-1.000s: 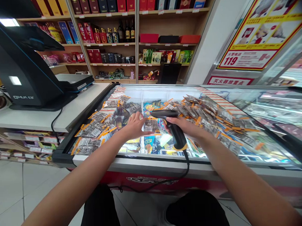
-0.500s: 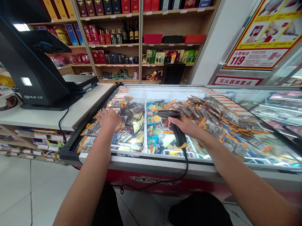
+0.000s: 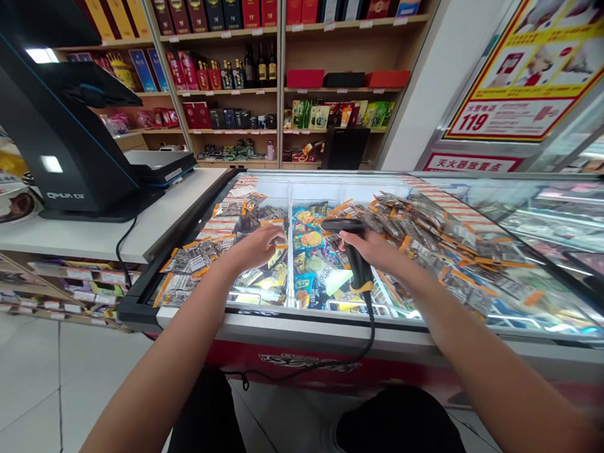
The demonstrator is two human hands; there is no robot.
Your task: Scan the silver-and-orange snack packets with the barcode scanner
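My right hand [image 3: 370, 247] is closed round the grip of a black barcode scanner [image 3: 354, 251] with a yellow ring and a black cable, held over the glass lid of a chest freezer [image 3: 306, 320]. My left hand [image 3: 255, 247] lies on the glass just left of the scanner, fingers stretched out toward it, holding nothing that I can see. Its fingertips are near an orange-edged snack packet [image 3: 277, 244]. A spread of like packets [image 3: 198, 258] lies on the lid left of that hand. A bigger heap of packets [image 3: 432, 231] lies to the right of the scanner.
A black till terminal [image 3: 58, 143] stands on the white counter [image 3: 132, 234] at the left. Wooden shelves [image 3: 280, 87] with boxes and bottles fill the back wall. A yellow-and-red poster [image 3: 520, 63] hangs at the right. The floor [image 3: 39, 398] is tiled.
My left hand went from the middle of the lid out to the left packet spread, then came back beside the scanner. The right hand with the scanner barely moved.
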